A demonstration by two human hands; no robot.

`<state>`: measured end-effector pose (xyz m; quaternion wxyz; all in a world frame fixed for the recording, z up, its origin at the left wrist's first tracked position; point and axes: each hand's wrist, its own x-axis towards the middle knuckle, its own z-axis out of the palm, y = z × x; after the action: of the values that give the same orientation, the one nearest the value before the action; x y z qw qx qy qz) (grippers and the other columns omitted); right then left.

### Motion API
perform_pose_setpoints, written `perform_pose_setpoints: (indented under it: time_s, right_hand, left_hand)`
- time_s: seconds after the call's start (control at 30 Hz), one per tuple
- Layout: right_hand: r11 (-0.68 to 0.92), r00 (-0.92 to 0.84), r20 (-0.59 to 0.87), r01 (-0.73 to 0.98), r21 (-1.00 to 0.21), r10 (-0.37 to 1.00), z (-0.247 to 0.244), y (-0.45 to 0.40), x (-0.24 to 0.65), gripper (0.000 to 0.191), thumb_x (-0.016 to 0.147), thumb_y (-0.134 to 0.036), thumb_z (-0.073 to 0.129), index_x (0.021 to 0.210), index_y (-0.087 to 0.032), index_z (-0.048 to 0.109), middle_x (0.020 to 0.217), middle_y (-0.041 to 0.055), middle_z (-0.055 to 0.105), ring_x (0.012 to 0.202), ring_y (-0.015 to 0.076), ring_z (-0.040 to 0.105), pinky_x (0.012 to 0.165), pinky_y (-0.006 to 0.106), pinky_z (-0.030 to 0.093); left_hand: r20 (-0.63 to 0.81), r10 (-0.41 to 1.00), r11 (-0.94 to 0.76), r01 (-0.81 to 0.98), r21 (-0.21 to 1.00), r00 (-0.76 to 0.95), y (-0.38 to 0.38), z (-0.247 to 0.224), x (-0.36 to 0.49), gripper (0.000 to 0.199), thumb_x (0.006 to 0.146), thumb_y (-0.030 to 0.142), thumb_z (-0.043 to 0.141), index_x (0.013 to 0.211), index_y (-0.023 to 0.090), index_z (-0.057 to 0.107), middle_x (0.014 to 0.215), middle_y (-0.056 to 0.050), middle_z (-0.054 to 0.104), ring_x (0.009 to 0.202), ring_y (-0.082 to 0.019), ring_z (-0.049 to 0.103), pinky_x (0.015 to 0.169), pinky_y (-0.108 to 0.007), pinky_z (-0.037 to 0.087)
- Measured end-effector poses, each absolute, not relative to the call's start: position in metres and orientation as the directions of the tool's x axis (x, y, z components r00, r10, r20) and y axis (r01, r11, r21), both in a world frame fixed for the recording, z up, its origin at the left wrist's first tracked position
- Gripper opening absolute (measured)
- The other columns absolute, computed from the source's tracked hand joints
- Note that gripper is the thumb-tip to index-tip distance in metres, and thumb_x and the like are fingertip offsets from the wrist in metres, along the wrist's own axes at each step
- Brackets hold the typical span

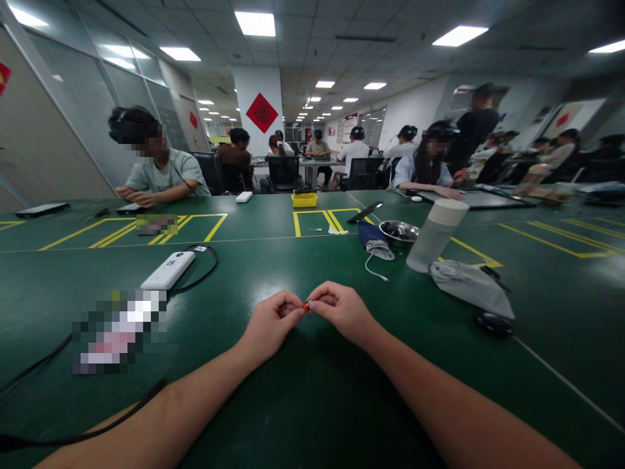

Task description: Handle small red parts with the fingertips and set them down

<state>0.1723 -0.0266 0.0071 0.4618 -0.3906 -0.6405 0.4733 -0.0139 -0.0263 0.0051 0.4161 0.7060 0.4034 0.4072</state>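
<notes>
Both hands meet above the green table (303, 397), fingertips nearly touching. Between them is a small orange-red piece with a shiny part (306, 306), too small to name. My left hand (273, 319) pinches it from the left with thumb and fingers. From the other side, my right hand (344, 311) pinches at the same piece, fingers curled. Most of the piece is hidden by the fingertips.
Left lie a white power bank (168, 270) with a black cable and a blurred-out item (122, 335). Right are a frosted bottle (436, 238), grey pouch (471, 286), black mouse (493, 323), metal bowl (399, 232) and white cable (375, 270). Co-workers sit across the table.
</notes>
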Motion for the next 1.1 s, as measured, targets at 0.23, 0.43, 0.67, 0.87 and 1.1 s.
perform_pose_setpoints:
  time_s: [0.23, 0.43, 0.67, 0.87, 1.1]
  right_hand:
    - [0.127, -0.34, 0.139, -0.059, -0.99, 0.93, 0.0044, -0.0233, 0.175, 0.023, 0.071, -0.029, 0.071, 0.085, -0.013, 0.062, 0.073, 0.0038, 0.067, 0.072, 0.0163, 0.066, 0.072, 0.032, 0.052]
    - [0.054, -0.386, 0.09, -0.103, -0.993, 0.918, 0.0096, -0.0257, 0.1771, 0.024, 0.071, -0.027, 0.072, 0.087, -0.012, 0.064, 0.077, 0.0043, 0.067, 0.074, 0.0152, 0.065, 0.076, 0.032, 0.051]
    - [0.096, -0.402, 0.156, -0.167, -0.981, 0.902, 0.0068, -0.0256, 0.1781, 0.023, 0.071, -0.018, 0.071, 0.093, -0.014, 0.063, 0.09, 0.0045, 0.067, 0.085, 0.0143, 0.064, 0.082, 0.03, 0.048]
    - [0.161, -0.384, 0.179, -0.08, -0.984, 0.906, 0.0066, -0.0247, 0.1765, 0.022, 0.072, -0.019, 0.069, 0.093, -0.014, 0.063, 0.086, 0.0042, 0.067, 0.081, 0.015, 0.064, 0.078, 0.03, 0.049]
    - [0.429, -0.329, 0.343, 0.237, -0.872, 0.88, 0.0109, -0.0272, 0.1736, 0.012, 0.078, -0.018, 0.062, 0.09, -0.016, 0.065, 0.085, 0.004, 0.066, 0.078, 0.0157, 0.062, 0.075, 0.03, 0.049]
  left_hand:
    - [0.325, 0.873, -0.437, 0.288, 0.852, 0.365, -0.0254, 0.0041, -0.0153, 0.007, 0.081, 0.021, 0.058, 0.085, 0.018, 0.064, 0.078, -0.002, 0.065, 0.07, -0.014, 0.059, 0.065, -0.025, 0.046]
    - [0.366, 0.841, -0.509, 0.351, 0.786, 0.399, -0.0274, 0.0073, -0.0173, 0.009, 0.082, 0.019, 0.057, 0.085, 0.019, 0.065, 0.082, -0.003, 0.064, 0.076, -0.015, 0.058, 0.07, -0.027, 0.046]
    - [0.284, 0.888, -0.383, 0.24, 0.892, 0.363, -0.026, 0.0059, -0.0133, 0.012, 0.08, 0.02, 0.061, 0.091, 0.018, 0.061, 0.08, -0.002, 0.064, 0.073, -0.014, 0.06, 0.068, -0.026, 0.047]
    - [0.208, 0.898, -0.276, 0.13, 0.952, 0.389, -0.0241, 0.0042, -0.0124, 0.014, 0.079, 0.022, 0.062, 0.092, 0.016, 0.058, 0.08, -0.002, 0.064, 0.073, -0.014, 0.061, 0.069, -0.027, 0.048]
    - [0.121, 0.893, -0.154, 0.043, 0.987, 0.435, -0.0205, 0.0057, -0.015, 0.016, 0.081, 0.027, 0.061, 0.091, 0.015, 0.056, 0.076, -0.002, 0.066, 0.071, -0.013, 0.062, 0.068, -0.025, 0.047]
